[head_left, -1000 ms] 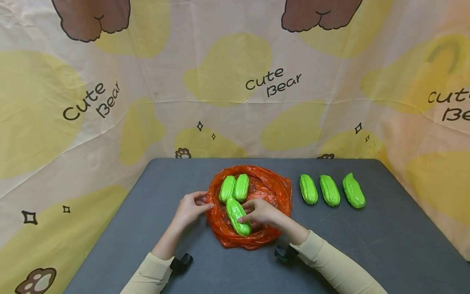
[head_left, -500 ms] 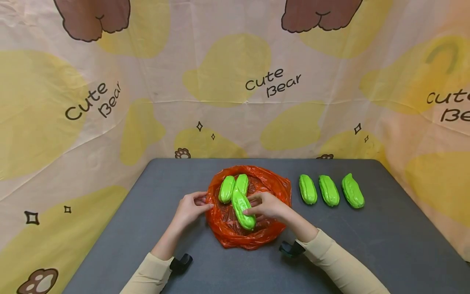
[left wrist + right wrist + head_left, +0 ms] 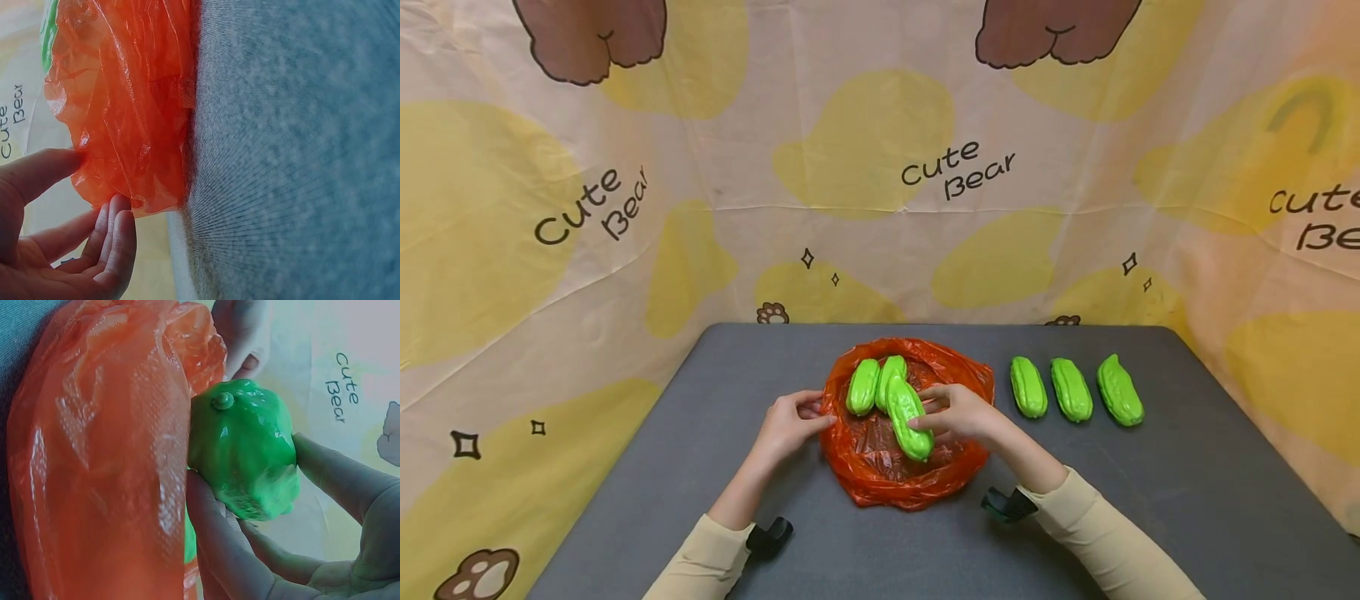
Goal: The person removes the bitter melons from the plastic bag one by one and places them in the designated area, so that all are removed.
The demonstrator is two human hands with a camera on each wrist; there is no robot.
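Note:
A red plastic bag [image 3: 841, 462] stands on the table with its mouth rolled wide. My left hand [image 3: 788, 427] pinches its left rim between thumb and fingers, as the left wrist view shows from close by [image 3: 94, 250]. Over the bag's mouth, my right hand [image 3: 958, 414] grips a glossy green bitter melon [image 3: 907, 417] by its right side, thumb on one side and fingers on the other. Its blunt end and lumpy skin fill the right wrist view [image 3: 250, 450]. Two more bitter melons lie inside the bag: a left one [image 3: 863, 387] and one partly hidden behind the held one [image 3: 891, 368].
To the right of the bag, three bitter melons lie in a row on the dark grey table [image 3: 1180, 467]: a left one [image 3: 1028, 387], a middle one [image 3: 1071, 390] and a right one [image 3: 1120, 392]. A printed cloth [image 3: 865, 167] hangs behind and along the sides.
My right hand has moved right and away from me, carrying the bitter melon across the bag's mouth; its upper end now covers part of another. My left hand stays at the rim.

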